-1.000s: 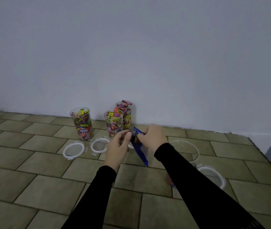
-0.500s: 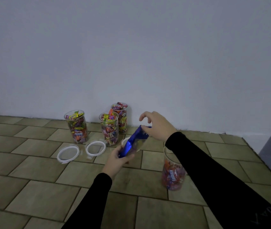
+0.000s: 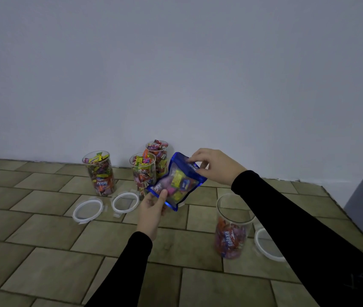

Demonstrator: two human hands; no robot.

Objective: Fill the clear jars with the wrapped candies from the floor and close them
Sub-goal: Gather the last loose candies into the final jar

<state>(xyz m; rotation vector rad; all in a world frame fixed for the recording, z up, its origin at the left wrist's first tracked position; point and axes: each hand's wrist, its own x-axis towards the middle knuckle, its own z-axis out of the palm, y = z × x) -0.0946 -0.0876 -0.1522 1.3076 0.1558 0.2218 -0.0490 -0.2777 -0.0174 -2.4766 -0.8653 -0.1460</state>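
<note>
I hold a blue-edged clear pouch of wrapped candies [image 3: 177,181] in the air with both hands. My left hand [image 3: 153,209] pinches its lower corner and my right hand [image 3: 215,166] grips its top edge. Below my right arm stands an open clear jar [image 3: 231,227], about half full of candies. Three open jars full of candies stand near the wall: one at the left [image 3: 99,172], one in the middle [image 3: 143,173], one behind it [image 3: 159,156].
White-rimmed lids lie on the tiled floor: two in front of the full jars [image 3: 87,211] [image 3: 125,202], one right of the half-full jar [image 3: 267,245], partly under my right sleeve. A plain wall rises behind. A grey surface edges the far right.
The pouch has turned from edge-on to face me, showing the candies inside. Both hands keep hold of it. The view has shifted, bringing the half-full jar and its lid into sight.
</note>
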